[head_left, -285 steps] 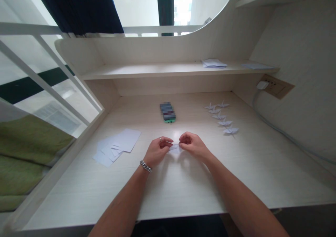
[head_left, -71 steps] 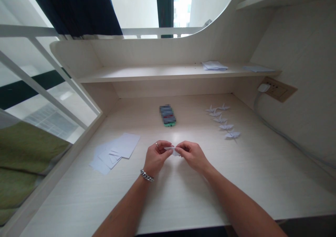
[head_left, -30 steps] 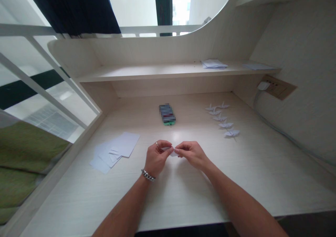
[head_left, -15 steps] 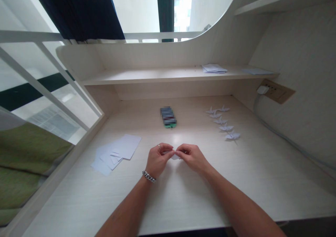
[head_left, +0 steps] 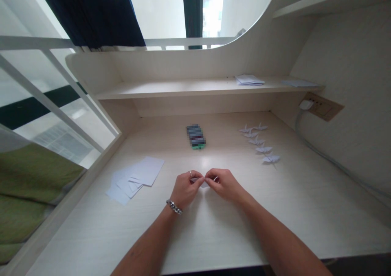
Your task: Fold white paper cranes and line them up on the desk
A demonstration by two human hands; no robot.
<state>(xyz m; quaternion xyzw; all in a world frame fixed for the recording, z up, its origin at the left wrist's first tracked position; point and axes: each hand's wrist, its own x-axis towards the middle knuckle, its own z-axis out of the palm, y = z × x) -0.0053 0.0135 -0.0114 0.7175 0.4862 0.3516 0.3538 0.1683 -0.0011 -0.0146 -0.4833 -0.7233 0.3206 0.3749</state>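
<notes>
My left hand [head_left: 185,187] and my right hand [head_left: 222,183] meet over the middle of the pale wooden desk [head_left: 214,227]. Both pinch a small folded piece of white paper [head_left: 203,182] between their fingertips, low over the desk. Most of the paper is hidden by my fingers. My left hand wears a ring and a metal bracelet at the wrist.
A row of several folded paper cranes [head_left: 259,142] lies at the right back of the desk. Loose white sheets [head_left: 134,178] lie at the left. A phone in a green case [head_left: 196,136] lies behind my hands. More paper [head_left: 249,79] is on the shelf; a cable [head_left: 330,158] runs along the right wall.
My hands have stayed together on the small paper, their fingers shifting slightly and sinking closer to the desk. The view has tilted a little.
</notes>
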